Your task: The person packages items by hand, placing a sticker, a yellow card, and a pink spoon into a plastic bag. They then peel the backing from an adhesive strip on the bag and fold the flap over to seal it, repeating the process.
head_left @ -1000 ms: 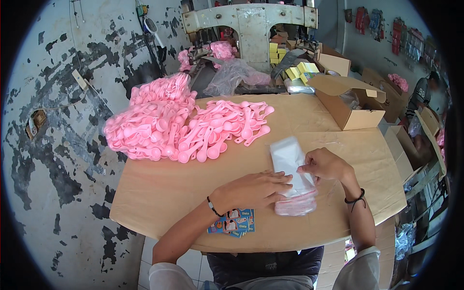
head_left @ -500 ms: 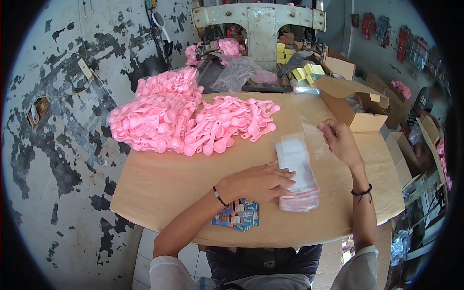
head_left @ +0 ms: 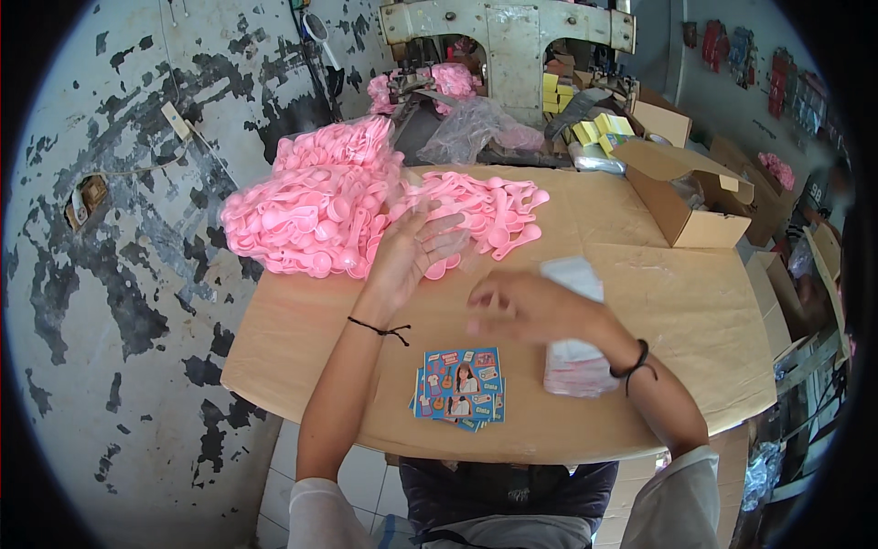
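Note:
My left hand [head_left: 413, 252] reaches forward to the near edge of a big heap of pink plastic spoons [head_left: 338, 206], fingers spread, with a thin clear plastic bag [head_left: 448, 224] around its fingers. My right hand [head_left: 521, 309] hovers over the middle of the wooden table [head_left: 677, 302], blurred, fingers curled; I cannot tell whether it holds anything. Just right of it lies a stack of clear bags [head_left: 574, 361]. A small pile of colourful sticker cards [head_left: 459, 384] lies at the near edge, between my forearms.
An open cardboard box [head_left: 695, 201] stands at the table's back right. Behind the table are a grey machine [head_left: 512, 37], crumpled clear plastic [head_left: 471, 128], yellow packets [head_left: 599, 128] and more boxes. A peeling wall runs along the left.
My left hand left the bag stack and moved forward and left to the spoon heap with a clear bag. My right hand came back from above the stack toward the table's middle.

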Tool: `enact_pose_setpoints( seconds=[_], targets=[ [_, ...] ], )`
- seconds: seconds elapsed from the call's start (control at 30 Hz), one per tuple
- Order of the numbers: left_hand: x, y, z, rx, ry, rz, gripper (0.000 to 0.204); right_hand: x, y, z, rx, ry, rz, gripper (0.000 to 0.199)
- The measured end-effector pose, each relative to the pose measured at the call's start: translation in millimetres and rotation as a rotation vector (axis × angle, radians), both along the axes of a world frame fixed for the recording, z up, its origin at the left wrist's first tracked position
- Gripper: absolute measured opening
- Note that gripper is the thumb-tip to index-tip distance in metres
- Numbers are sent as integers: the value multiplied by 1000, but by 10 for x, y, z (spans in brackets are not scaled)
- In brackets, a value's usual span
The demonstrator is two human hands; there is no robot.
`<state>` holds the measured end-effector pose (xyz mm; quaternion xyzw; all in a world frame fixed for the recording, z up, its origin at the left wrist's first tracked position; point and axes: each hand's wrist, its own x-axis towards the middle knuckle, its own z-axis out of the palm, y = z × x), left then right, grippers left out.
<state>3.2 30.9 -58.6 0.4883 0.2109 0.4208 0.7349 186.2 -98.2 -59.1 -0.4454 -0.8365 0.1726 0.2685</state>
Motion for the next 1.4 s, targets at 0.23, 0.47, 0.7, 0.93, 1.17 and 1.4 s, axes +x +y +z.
enact_pose_setpoints(
  seconds=[0.23, 0.47, 0.7, 0.93, 1.17, 1.4],
  targets=[
    [172, -95, -107, -32, -19, -120, 48, -118, -30, -150, -412, -23, 135, 45],
    [224, -174, -127, 94, 107, -52, 43, -112, -13, -48, -366, -28, 43, 36],
    [269, -249, -58, 88, 132, 53, 39, 35, 45, -123, -306, 162, 136, 29],
    [196, -251, -26, 151, 95, 132, 41, 35, -57, 125, -342, 214, 120, 29],
    [285, -214, -88, 98, 36, 57, 43, 8, 3, -261, 52, 46, 252, 32],
    [222, -187, -127, 95, -34, 108, 37, 230, 27, 199, -346, 138, -39, 27]
  ],
)
